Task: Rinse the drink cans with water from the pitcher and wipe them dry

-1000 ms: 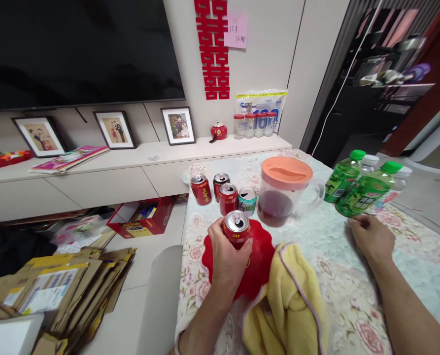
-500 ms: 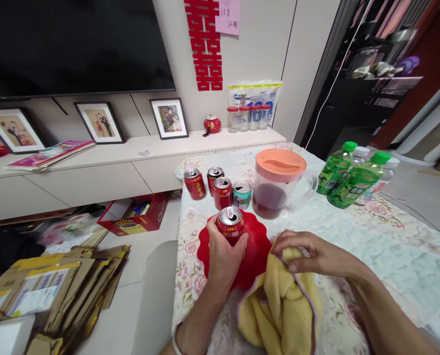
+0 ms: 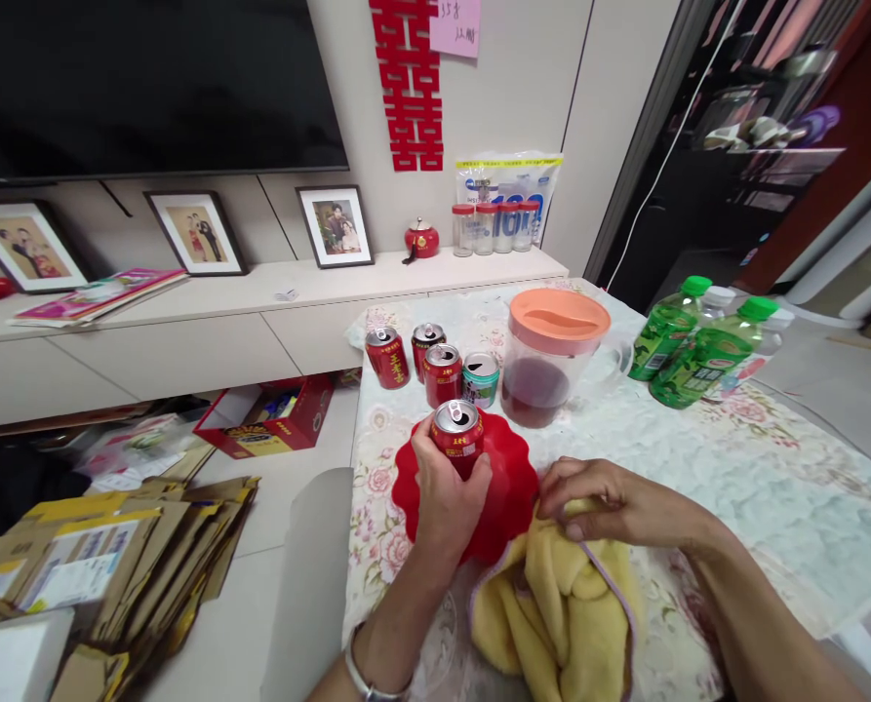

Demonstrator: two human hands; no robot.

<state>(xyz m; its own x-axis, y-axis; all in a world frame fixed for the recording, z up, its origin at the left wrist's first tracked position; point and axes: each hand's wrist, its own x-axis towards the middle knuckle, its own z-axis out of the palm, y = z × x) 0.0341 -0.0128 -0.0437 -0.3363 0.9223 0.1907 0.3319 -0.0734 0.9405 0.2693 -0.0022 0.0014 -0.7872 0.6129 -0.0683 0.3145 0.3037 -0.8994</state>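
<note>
My left hand (image 3: 450,497) is wrapped round a red drink can (image 3: 458,435), which it holds upright over a red scalloped plate (image 3: 509,487). The can's top is opened. To the right, my right hand (image 3: 603,499) pinches the upper edge of a yellow cloth (image 3: 571,614) with a purple hem. The cloth lies bunched at the near side of the plate. Just beyond the plate stand several opened cans, among them a red can (image 3: 443,376) and a short teal can (image 3: 480,380).
A pitcher (image 3: 544,375) with an orange lid and dark liquid stands behind the plate. Green-capped bottles (image 3: 705,356) are at the table's right. Left of the flowered tablecloth (image 3: 376,507) are a grey chair (image 3: 309,585) and flattened cardboard (image 3: 157,556) on the floor.
The view has shifted slightly. My left hand still holds the can over the plate, and my right hand still grips the cloth, with its fingers a little lower.
</note>
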